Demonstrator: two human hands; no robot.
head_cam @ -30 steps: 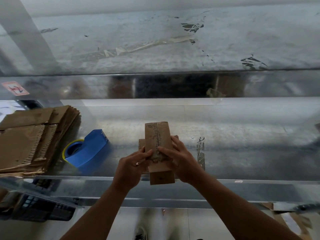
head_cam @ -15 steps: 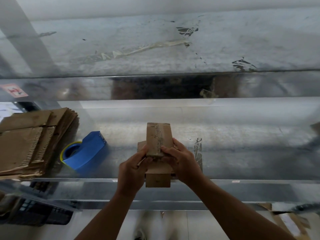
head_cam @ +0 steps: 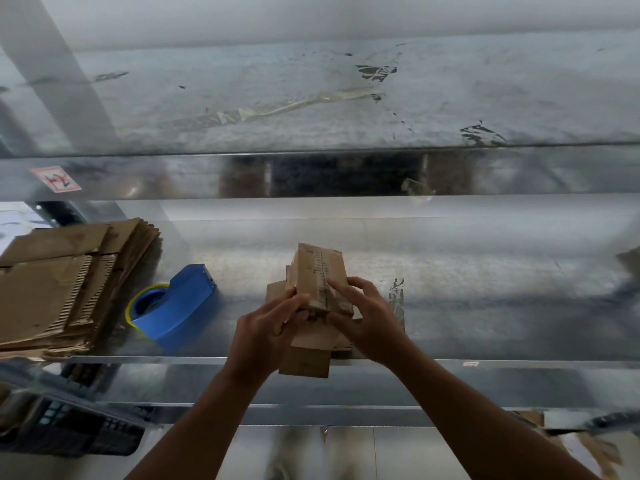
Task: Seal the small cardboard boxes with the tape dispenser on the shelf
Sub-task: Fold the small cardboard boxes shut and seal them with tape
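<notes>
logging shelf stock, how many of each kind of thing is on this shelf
small cardboard box: 1, held by left hand and right hand
blue tape dispenser: 1
stack of flattened cardboard: 1
total: 3

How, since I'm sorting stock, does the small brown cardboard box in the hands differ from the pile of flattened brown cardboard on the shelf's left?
The small brown cardboard box is folded into shape; the pile of flattened brown cardboard lies flat. The left hand and right hand grip the box; the pile rests untouched on the metal shelf. The box is narrow; the pile is wider, with many layers. Both are worn brown cardboard.
</notes>
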